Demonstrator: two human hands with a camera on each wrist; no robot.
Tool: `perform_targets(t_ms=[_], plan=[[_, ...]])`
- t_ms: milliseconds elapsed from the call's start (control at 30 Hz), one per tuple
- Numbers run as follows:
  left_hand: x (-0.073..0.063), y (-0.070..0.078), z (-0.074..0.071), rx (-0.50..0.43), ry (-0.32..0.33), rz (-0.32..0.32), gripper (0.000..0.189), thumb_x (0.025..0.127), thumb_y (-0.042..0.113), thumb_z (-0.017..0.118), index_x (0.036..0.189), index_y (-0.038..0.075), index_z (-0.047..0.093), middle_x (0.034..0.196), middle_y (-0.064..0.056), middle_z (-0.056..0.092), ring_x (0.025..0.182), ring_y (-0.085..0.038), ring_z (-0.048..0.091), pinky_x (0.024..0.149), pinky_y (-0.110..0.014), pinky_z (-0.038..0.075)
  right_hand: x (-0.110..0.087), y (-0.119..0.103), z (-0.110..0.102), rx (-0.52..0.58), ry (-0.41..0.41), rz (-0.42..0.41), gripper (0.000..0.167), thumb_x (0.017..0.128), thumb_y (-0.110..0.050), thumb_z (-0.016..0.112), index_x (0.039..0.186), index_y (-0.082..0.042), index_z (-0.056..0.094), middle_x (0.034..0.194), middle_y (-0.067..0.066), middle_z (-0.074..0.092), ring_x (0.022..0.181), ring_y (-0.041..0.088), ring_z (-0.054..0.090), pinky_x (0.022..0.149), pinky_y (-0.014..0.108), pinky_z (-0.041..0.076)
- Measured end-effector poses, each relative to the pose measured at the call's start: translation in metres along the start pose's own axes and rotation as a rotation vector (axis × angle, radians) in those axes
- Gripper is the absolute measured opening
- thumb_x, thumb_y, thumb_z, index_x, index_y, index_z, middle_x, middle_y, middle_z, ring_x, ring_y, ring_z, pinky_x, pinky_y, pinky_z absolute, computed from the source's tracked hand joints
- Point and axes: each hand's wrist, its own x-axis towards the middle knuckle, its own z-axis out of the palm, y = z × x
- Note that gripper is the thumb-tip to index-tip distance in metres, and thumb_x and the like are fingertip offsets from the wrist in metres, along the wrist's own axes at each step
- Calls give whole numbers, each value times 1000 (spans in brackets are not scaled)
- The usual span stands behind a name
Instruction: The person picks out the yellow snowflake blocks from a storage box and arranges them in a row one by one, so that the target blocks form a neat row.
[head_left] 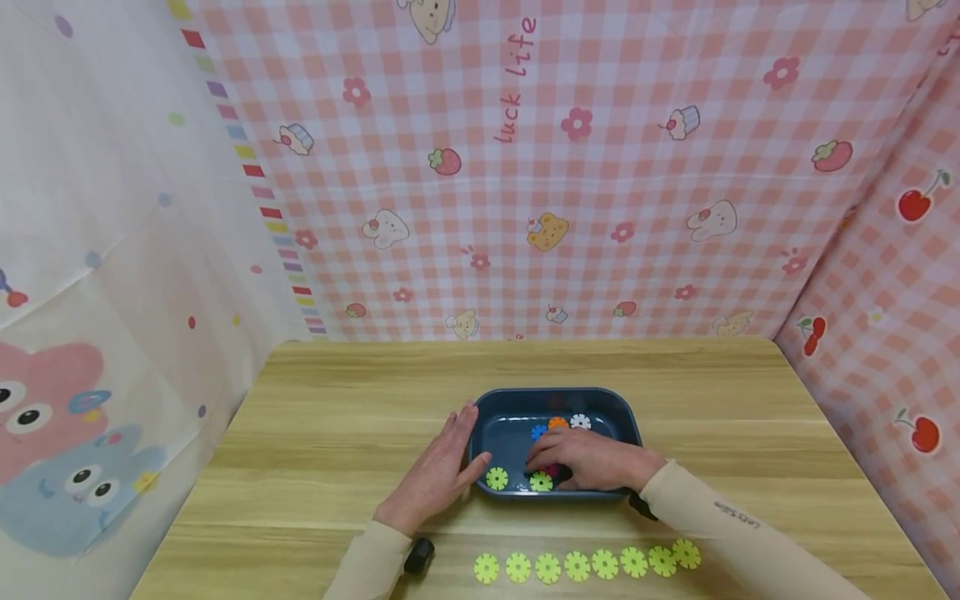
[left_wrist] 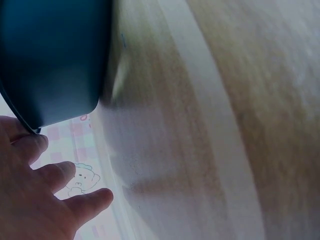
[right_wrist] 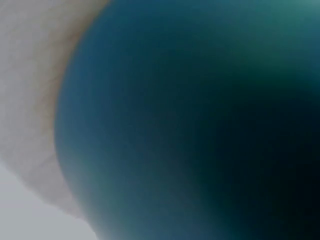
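Observation:
A dark blue tray (head_left: 495, 433) with a raised rim stands on the table. My left hand (head_left: 438, 471) lies along its left side, fingers extended and touching the rim; in the left wrist view, the hand (left_wrist: 40, 185) is beside the tray wall (left_wrist: 55, 60). My right hand (head_left: 585, 458) reaches into the tray, fingers bent down among notched plastic discs; what its fingertips touch is hidden. Around it lie a blue disc (head_left: 538, 432), an orange disc (head_left: 557, 423), a white disc (head_left: 581, 422), a magenta disc (head_left: 552, 470) and a yellow-green disc (head_left: 541, 482).
Another yellow-green disc (head_left: 497, 478) sits in the tray's front left corner. In front of the tray runs a row of several yellow-green discs (head_left: 577, 567) on the wooden table (head_left: 337, 400). Behind it hangs a pink checked cloth (head_left: 517, 192). The right wrist view shows mostly blurred tray wall (right_wrist: 130, 130).

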Motion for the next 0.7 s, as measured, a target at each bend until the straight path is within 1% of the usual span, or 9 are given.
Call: perform_targets(t_ms=[167, 367, 567, 700], plan=[[0, 0, 0, -4, 2, 2, 75, 108, 43, 53, 165, 6, 22, 172, -9, 18, 156, -37, 21, 124, -53, 27, 1, 1, 2, -14, 13, -24, 44, 88, -18, 86, 130, -20, 73, 133, -7, 64, 123, 13, 59, 106, 37, 51], [0, 0, 0, -1, 5, 4, 74, 108, 42, 54, 165, 6, 22, 172, -9, 18, 156, -37, 22, 123, -53, 28, 2, 2, 3, -13, 43, -72, 38, 87, -15, 86, 123, -20, 76, 128, -5, 66, 117, 13, 60, 101, 35, 54], [-1, 1, 0, -7, 1, -5, 75, 108, 43, 53, 165, 7, 22, 172, -8, 18, 156, -36, 21, 123, -54, 27, 3, 2, 3, 2, 40, -64, 29, 88, -15, 85, 117, -19, 78, 124, -7, 67, 115, 9, 61, 101, 31, 53], [0, 1, 0, -10, -3, -12, 75, 108, 43, 53, 166, 8, 21, 173, -8, 18, 156, -36, 21, 123, -54, 27, 3, 2, 3, -5, 43, -55, 26, 88, -16, 85, 113, -19, 78, 123, -8, 67, 113, 8, 62, 102, 32, 53]])
